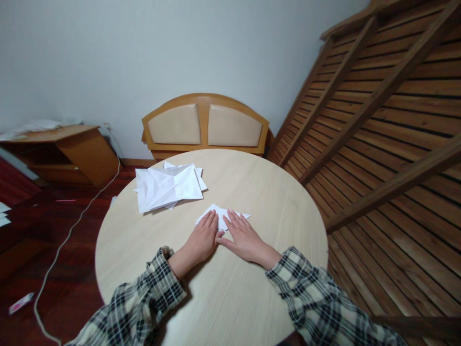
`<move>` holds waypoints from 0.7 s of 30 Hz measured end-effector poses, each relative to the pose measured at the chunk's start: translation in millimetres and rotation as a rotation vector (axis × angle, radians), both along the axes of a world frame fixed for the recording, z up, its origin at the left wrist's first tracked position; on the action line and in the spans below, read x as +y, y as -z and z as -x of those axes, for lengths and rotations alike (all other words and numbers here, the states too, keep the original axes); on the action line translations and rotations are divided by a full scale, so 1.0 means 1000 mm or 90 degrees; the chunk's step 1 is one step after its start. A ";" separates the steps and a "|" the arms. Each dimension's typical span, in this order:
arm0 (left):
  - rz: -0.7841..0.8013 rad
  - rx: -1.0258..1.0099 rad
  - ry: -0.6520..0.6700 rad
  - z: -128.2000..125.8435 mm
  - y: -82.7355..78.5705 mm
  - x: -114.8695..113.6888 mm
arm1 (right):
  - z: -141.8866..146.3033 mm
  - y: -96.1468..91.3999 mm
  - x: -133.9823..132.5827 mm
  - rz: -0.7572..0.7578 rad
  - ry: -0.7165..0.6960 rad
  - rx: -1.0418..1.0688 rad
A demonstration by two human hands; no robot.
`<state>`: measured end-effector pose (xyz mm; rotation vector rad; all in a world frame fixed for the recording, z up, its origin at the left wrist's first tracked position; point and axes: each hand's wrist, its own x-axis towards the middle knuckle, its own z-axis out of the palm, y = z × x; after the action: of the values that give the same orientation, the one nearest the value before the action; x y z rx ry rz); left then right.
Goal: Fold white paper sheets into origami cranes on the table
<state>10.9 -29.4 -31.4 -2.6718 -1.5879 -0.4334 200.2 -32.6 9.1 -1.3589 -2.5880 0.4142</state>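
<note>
A small folded sheet of white paper point(220, 211) lies on the round, light wood table point(259, 182), with pointed corners showing to the left and right. My left hand point(204, 236) rests flat on its left part, fingers stretched out. On its right part lies my right hand point(242, 236), fingers spread and the thumb reaching toward the left hand. Both hands cover much of the paper's near side. Farther back and to the left sits a loose stack of creased white paper sheets point(169, 185).
Behind the table stands a wooden headboard point(203, 122) with two pale panels. A slatted wooden frame point(389, 144) leans along the right side. At left are a wooden desk point(84, 154) and a white cable point(68, 230) across the dark red floor.
</note>
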 end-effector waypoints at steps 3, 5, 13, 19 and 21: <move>0.009 -0.008 0.008 0.004 0.000 -0.001 | -0.001 0.001 0.000 0.000 0.004 -0.002; 0.009 -0.012 0.015 0.006 -0.001 -0.001 | -0.002 0.002 0.001 0.001 0.008 -0.006; -0.002 -0.006 -0.006 0.013 0.001 -0.002 | -0.004 0.000 -0.001 0.012 0.015 -0.018; -0.004 0.000 -0.005 0.015 0.003 0.000 | -0.004 0.000 0.000 0.011 0.037 -0.019; 0.000 0.006 -0.006 0.014 0.002 0.000 | -0.004 -0.001 -0.001 0.009 0.039 -0.016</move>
<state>-3.6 -29.2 -33.4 -2.6612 -1.5981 -0.4200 204.5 -33.2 9.9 -1.4528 -2.5613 0.4080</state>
